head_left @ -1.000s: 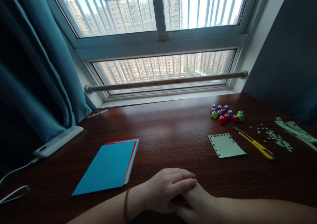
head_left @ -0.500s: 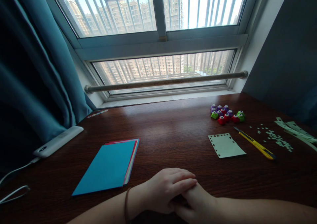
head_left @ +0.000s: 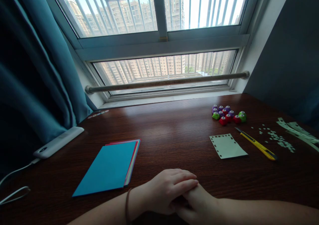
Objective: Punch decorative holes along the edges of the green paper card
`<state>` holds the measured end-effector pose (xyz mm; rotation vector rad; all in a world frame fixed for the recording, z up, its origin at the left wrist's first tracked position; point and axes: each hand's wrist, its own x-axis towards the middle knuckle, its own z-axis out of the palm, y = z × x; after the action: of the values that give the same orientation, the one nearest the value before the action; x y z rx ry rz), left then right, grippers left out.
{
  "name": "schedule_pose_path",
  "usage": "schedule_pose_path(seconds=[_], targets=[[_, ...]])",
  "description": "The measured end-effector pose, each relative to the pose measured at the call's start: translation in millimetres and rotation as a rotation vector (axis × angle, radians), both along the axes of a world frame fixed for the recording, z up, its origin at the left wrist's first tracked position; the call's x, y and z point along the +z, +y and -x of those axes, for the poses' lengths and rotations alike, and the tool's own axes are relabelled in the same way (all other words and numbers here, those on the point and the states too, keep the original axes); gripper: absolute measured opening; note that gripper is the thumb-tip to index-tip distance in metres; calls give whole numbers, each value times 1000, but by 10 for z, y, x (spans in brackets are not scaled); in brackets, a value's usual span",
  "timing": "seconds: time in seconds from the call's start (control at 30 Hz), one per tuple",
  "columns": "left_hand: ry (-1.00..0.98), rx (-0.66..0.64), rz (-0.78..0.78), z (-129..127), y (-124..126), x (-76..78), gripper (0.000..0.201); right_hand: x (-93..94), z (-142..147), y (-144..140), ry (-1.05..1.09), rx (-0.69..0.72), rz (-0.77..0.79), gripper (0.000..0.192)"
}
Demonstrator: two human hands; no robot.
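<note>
At bottom centre the left hand [head_left: 169, 190] lies flat over the right hand [head_left: 196, 203], both empty, on the desk [head_left: 174, 132], right of the paper stack [head_left: 109, 167].

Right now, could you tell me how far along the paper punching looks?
One pale card has holes punched along its edges, with confetti and strips beside it. Nothing is in hand: the left hand rests on the right hand. The coloured stack looks untouched.

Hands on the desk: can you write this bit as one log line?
left hand: resting over right hand, empty | nearest: stack of coloured paper | punched card, yellow knife: untouched on desk
</note>
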<state>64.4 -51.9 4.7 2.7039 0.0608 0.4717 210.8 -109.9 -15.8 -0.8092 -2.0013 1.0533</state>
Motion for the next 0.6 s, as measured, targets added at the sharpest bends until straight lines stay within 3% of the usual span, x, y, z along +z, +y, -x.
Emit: schedule_pose_path(seconds=[0.6], targets=[[-20,-2,-18,3,8,-11,58,2,1,-4,-41,1,-5,41]])
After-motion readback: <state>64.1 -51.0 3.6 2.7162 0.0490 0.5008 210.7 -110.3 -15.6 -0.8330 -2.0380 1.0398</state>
